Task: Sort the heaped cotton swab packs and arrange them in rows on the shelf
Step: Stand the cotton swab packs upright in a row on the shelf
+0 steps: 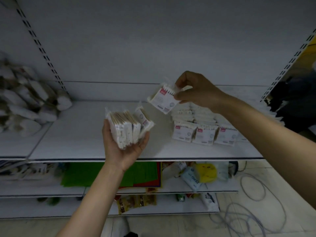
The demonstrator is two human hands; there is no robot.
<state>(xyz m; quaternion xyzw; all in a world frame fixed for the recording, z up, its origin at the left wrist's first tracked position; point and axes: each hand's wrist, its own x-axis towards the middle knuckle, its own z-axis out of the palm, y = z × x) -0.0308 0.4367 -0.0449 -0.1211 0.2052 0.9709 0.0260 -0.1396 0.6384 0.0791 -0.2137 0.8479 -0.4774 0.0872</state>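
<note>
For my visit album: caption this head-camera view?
Shelf stocking: right hand pinches one white cotton swab pack above rows on the white shelf; left hand holds a stack.

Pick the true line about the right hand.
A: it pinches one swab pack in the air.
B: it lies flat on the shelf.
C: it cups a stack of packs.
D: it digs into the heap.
A: the right hand pinches a single swab pack by its top, above the rows on the shelf; the stack sits in the left hand.
</note>
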